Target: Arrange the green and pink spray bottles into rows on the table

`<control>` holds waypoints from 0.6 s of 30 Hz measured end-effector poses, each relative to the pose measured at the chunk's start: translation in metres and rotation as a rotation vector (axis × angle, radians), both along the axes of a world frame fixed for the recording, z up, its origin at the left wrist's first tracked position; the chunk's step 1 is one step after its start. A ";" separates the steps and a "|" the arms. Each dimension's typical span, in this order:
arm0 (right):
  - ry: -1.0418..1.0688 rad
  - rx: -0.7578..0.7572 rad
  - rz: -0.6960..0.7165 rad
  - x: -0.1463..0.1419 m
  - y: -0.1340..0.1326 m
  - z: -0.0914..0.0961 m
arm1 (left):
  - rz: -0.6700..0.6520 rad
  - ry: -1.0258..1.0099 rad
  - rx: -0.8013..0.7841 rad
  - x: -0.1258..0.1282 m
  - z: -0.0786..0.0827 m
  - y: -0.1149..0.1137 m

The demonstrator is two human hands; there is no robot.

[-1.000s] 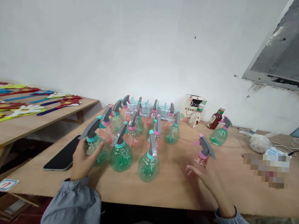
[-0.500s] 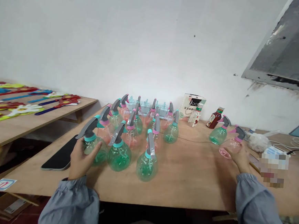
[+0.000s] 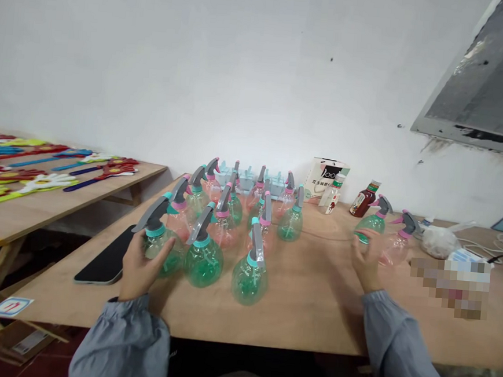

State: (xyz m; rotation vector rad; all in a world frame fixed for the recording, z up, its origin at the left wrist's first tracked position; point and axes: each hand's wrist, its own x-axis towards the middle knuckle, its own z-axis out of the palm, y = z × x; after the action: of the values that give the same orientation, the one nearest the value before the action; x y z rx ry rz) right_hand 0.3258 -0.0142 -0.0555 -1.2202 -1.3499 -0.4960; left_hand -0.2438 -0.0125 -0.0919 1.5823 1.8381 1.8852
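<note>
My left hand (image 3: 143, 267) is wrapped round a green spray bottle (image 3: 171, 259) with a turquoise collar and grey trigger, at the left front of a cluster. Beside it stand another green spray bottle (image 3: 203, 264) and a third green one (image 3: 249, 281) at the front. Pink spray bottles (image 3: 224, 231) and green ones are packed behind. My right hand (image 3: 367, 261) is open, slightly blurred, in front of a green spray bottle (image 3: 371, 222) with a pink collar; whether it touches that bottle I cannot tell. Just right of it stands a pink spray bottle (image 3: 395, 249).
A black phone (image 3: 105, 258) lies left of the cluster. Behind are a pale blue rack (image 3: 243, 181), a printed card box (image 3: 319, 179), a clear bottle (image 3: 331, 196) and a brown bottle (image 3: 364, 200). A plastic bag (image 3: 439, 243) and cables lie right. Colourful hand-shaped pieces (image 3: 47, 181) cover the left table.
My right hand has let go of the pink spray bottle and moved left, in front of the green one beside it. My left hand stays on its bottle.
</note>
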 end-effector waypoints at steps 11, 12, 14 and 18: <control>0.451 -0.473 0.604 -0.149 0.106 0.066 | -0.023 0.013 0.004 0.000 0.001 -0.001; 0.484 -0.455 0.578 -0.150 0.106 0.066 | -0.017 0.010 0.004 0.000 0.001 -0.002; 0.541 -0.422 0.530 -0.150 0.100 0.065 | -0.008 0.005 0.007 0.000 0.001 -0.002; 0.639 -0.419 0.675 -0.145 0.067 0.058 | -0.019 0.007 0.004 0.002 0.003 -0.002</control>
State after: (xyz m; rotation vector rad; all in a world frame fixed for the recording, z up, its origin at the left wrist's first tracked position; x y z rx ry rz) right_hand 0.1804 0.0530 0.0029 -1.0267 -1.2198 0.6359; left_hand -0.2422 -0.0145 -0.0889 1.6043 1.8168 1.8785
